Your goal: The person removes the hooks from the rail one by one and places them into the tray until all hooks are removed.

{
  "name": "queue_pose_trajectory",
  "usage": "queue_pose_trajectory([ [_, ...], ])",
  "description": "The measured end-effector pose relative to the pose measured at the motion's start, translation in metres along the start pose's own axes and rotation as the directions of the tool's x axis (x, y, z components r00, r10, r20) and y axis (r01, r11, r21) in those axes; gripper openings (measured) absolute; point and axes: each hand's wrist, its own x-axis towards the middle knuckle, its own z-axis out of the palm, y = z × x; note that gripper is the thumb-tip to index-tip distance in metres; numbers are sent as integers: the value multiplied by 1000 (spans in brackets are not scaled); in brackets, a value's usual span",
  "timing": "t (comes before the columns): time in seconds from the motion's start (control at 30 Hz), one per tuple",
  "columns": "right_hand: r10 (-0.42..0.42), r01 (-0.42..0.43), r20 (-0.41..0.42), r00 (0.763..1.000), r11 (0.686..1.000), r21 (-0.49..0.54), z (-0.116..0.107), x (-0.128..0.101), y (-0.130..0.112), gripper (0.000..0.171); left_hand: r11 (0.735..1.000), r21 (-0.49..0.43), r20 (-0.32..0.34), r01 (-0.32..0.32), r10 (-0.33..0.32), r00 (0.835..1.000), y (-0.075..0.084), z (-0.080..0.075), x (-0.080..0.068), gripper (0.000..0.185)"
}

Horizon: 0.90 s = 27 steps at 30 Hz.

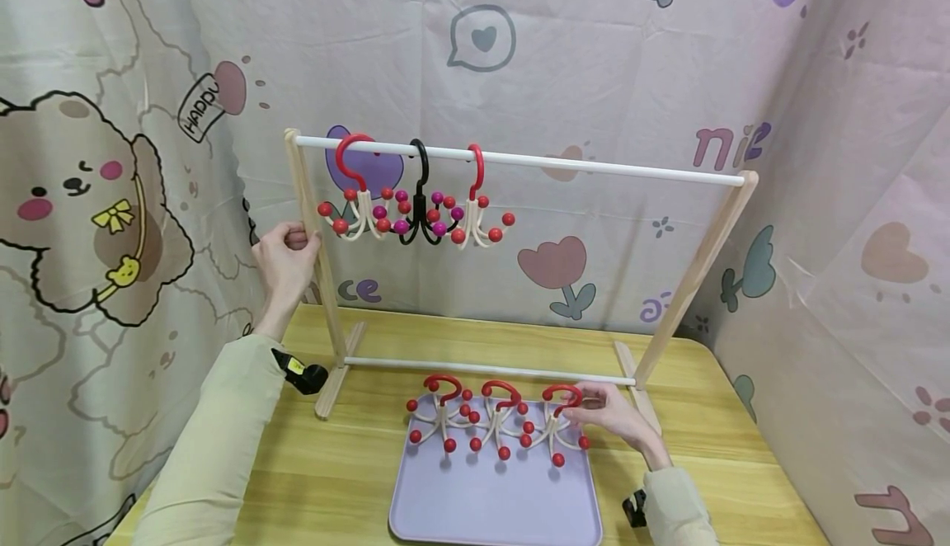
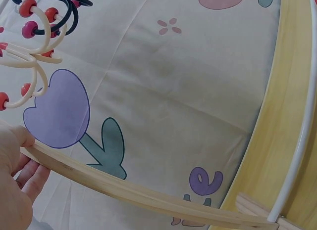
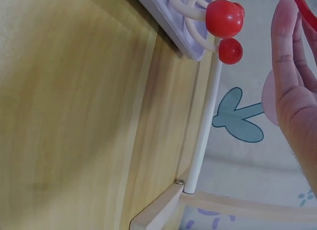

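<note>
A wooden rack with a white top rod (image 1: 594, 165) stands on the table. On the rod hang two cream hangers with red hooks (image 1: 356, 200) (image 1: 475, 208) and, between them, a black one with purple balls (image 1: 419, 208). My left hand (image 1: 285, 253) grips the rack's left post (image 1: 317, 274); the left wrist view shows its fingers (image 2: 15, 180) curled round the post (image 2: 124, 188). Three more red-hooked hangers lie on a lilac tray (image 1: 490, 505). My right hand (image 1: 604, 414) rests at the rightmost one (image 1: 558, 426), fingers straight (image 3: 294, 91) beside its red balls (image 3: 224, 18).
The yellow wooden table (image 1: 356, 463) carries the rack and tray. A cartoon-printed cloth backdrop (image 1: 594, 51) closes in the back and both sides. The rack's lower white bar (image 1: 490, 371) runs just behind the tray. The right part of the top rod is bare.
</note>
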Motion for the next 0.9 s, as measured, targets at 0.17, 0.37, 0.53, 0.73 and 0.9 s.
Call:
queue_pose_trajectory([
  [0.17,-3,1,-42,999,999,-52,2,1,-4,43,1000,2,3,-6,6,1000,0,0,-1,24],
  [0.37,-33,19,-106,994,992,-126,4,2,-12,38,1000,-8,10,-1,1,1000,0,0,-1,24],
  [0.53,-4,-21,-167,986,989,-149,7,3,-21,37,1000,-10,3,-5,5,1000,0,0,0,24],
  [0.73,-46,4,-240,970,985,-173,10,6,-29,32,1000,-13,3,-4,4,1000,0,0,0,24],
  [0.9,-126,76,-265,956,979,-190,10,9,-36,28,1000,-8,14,3,-3,1000,0,0,0,25],
])
